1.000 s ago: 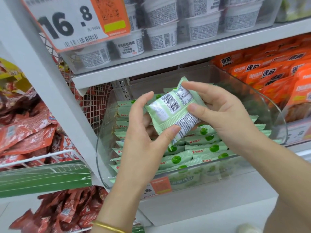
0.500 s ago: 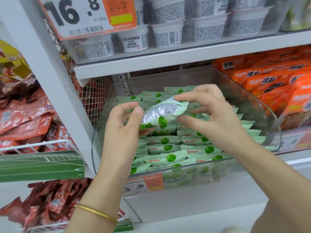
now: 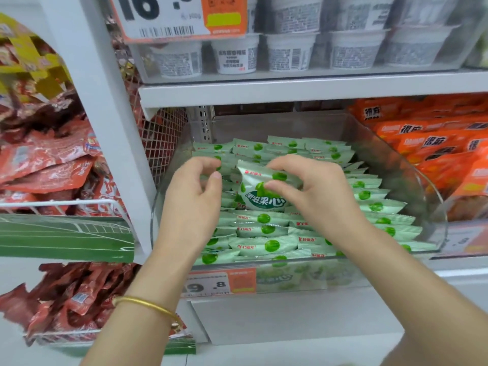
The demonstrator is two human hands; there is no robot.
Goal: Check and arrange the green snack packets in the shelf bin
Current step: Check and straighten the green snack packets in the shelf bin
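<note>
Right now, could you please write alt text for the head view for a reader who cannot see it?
The right hand pinches a green snack packet above a clear shelf bin filled with rows of matching packets, with the left hand close beside it. Orange packets lie right, red packets left.

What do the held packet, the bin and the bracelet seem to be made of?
The packet: probably thin plastic film with green print and a slight sheen; it creases and has crimped ends. The bin: clear rigid plastic, glossy; the packets show through its wall. The bracelet: yellow metal, perhaps gold, with a bright shine.
</note>
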